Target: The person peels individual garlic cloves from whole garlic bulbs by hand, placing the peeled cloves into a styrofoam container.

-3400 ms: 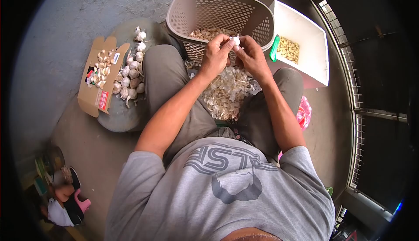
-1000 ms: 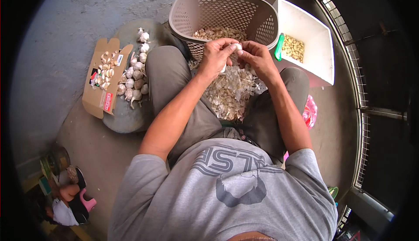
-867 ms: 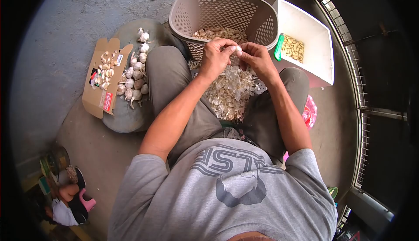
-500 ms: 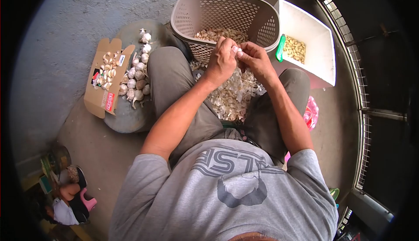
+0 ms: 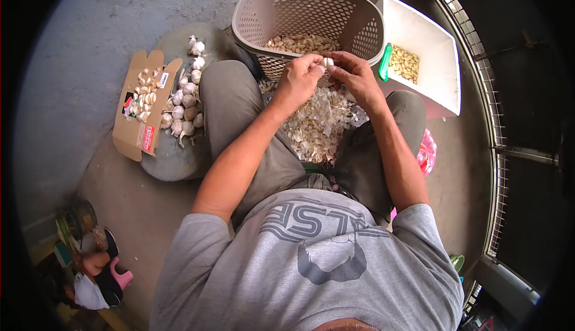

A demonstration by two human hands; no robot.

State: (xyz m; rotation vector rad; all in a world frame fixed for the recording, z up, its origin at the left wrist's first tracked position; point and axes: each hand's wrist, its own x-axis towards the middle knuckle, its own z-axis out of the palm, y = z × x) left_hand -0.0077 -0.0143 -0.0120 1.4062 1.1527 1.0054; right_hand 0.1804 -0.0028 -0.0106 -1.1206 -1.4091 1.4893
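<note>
A small whitish garlic bulb (image 5: 327,62) is pinched between the fingertips of both hands, in front of the grey-brown basket. My left hand (image 5: 301,79) grips it from the left with thumb and fingers closed. From the other side, my right hand (image 5: 357,78) holds it in a closed pinch too, hiding part of it. Below the hands, between my knees, lies a heap of loose papery garlic skins (image 5: 320,124). Garlic cloves (image 5: 299,43) cover the bottom of the perforated basket (image 5: 311,10).
On the left, whole garlic bulbs (image 5: 185,100) rest on a round grey surface (image 5: 173,166) beside a cardboard box (image 5: 127,136) holding cloves. A white box (image 5: 428,46) with peeled cloves (image 5: 403,64) and a green handle (image 5: 385,62) stands right. Another person (image 5: 93,271) appears lower left.
Both hands have shifted slightly, and more of the garlic now shows between the fingertips. The right fingers have changed their grip. The whole view has moved a little.
</note>
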